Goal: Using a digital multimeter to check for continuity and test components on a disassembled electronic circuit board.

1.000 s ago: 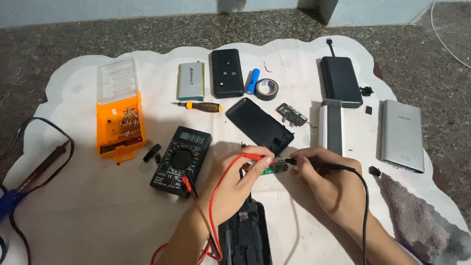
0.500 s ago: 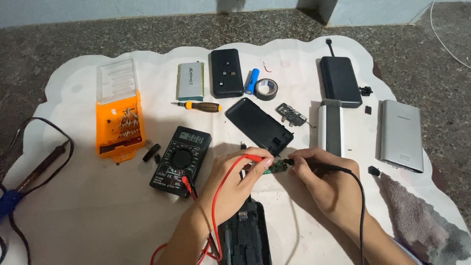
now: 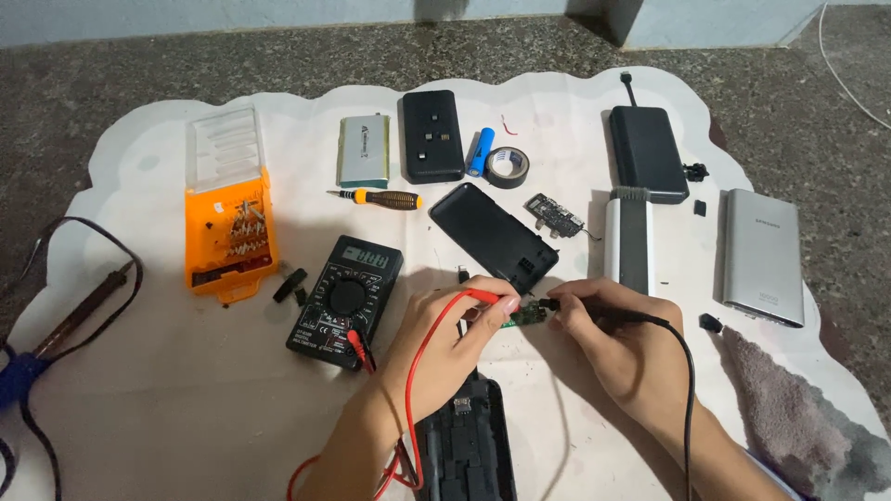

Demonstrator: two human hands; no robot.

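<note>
Nearest: open black case (image 3: 467,445) between the forearms. Left hand (image 3: 445,339) pinches the red probe (image 3: 483,296); right hand (image 3: 622,339) pinches the black probe (image 3: 594,311). Both tips meet at a small green board (image 3: 527,315) on the white mat (image 3: 186,408), mid-scene; actual contact seemingly made, too small to confirm. Left of the hands: black multimeter (image 3: 346,300). Beyond: black cover (image 3: 494,237), screwdriver (image 3: 376,198). Far left: orange bit case (image 3: 227,227). Far: tape roll (image 3: 508,167), blue cell (image 3: 480,151).
</note>
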